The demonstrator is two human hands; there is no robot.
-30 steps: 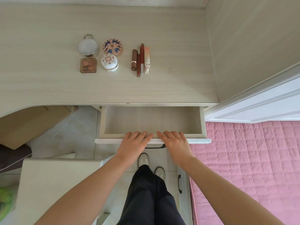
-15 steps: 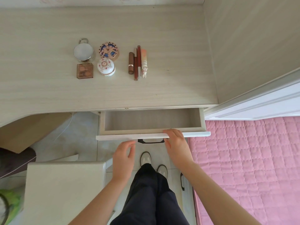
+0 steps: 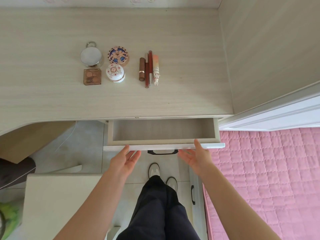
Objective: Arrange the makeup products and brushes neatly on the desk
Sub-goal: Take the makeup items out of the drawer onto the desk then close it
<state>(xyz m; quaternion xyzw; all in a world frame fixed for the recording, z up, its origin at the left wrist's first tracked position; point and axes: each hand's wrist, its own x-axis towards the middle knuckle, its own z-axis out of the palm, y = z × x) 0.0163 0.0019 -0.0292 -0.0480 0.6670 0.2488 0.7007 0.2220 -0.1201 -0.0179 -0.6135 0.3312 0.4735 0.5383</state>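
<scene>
On the pale wooden desk the makeup lies in two tidy groups. At the left are a round silver compact, a patterned round compact, a brown square palette and a white floral jar. To their right a brown lipstick, two slim red tubes and a peach tube with a rabbit end lie side by side. The drawer below stands partly out with nothing in it. My left hand and my right hand touch its white front edge with straight fingers, either side of the black handle.
A pale cabinet wall bounds the desk on the right. A pink quilted bed lies lower right. A white stool stands lower left, with a brown box under the desk. My legs and shoes are below the drawer.
The drawer has slid further in. My hands came off the top of the drawer front and now touch its front edge, spread wider apart.
</scene>
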